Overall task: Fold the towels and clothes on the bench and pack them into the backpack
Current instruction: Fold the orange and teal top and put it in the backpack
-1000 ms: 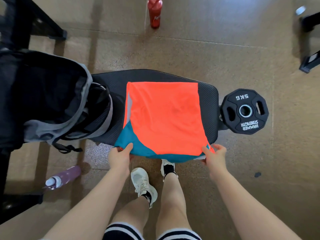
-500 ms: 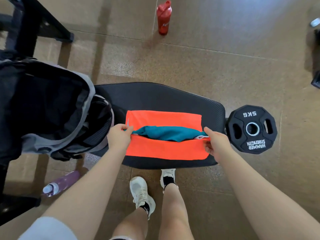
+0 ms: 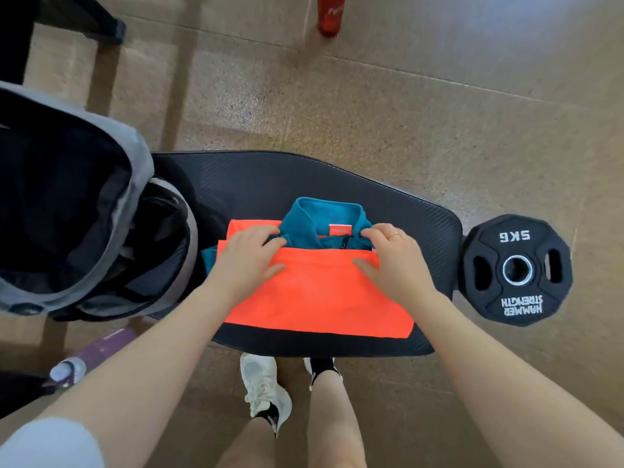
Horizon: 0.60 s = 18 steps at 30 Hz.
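A folded orange and teal jacket point(image 3: 320, 292) lies on the black padded bench point(image 3: 270, 177), with its teal collar point(image 3: 320, 214) showing past the far edge of the orange fold. My left hand point(image 3: 250, 258) rests flat on the left end of that fold edge, fingers spread. My right hand point(image 3: 391, 261) lies flat on the right end, fingertips on the collar and thumb on the orange cloth. Neither hand pinches the fabric. The grey and black backpack point(image 3: 67, 197) stands wide open at the bench's left end, its inside dark.
A black 5 kg weight plate point(image 3: 516, 270) sits at the bench's right end. A red bottle point(image 3: 331, 15) stands on the floor beyond the bench, and a purple bottle point(image 3: 98, 352) lies at near left. A black equipment frame point(image 3: 67, 11) is at top left. My feet point(image 3: 266, 386) stand against the bench's near side.
Both hands carried the jacket's near hem up and away over the garment, laid it down just short of the collar, and now lie flat on it.
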Each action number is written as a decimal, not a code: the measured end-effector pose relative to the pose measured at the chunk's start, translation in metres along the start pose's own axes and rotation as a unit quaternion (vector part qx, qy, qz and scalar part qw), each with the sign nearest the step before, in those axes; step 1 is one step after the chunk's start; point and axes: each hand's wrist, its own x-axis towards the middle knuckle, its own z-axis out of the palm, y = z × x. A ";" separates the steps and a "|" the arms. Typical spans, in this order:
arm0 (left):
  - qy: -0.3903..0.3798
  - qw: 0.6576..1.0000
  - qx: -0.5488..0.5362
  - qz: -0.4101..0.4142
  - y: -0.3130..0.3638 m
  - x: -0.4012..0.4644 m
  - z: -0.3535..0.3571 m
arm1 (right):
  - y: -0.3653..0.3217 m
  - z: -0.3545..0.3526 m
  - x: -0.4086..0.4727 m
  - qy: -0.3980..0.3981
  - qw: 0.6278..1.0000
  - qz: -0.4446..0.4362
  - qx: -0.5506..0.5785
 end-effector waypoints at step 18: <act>0.062 0.992 -0.053 -0.101 0.019 0.006 0.002 | 0.003 -0.006 -0.019 0.059 0.998 -0.028 -0.025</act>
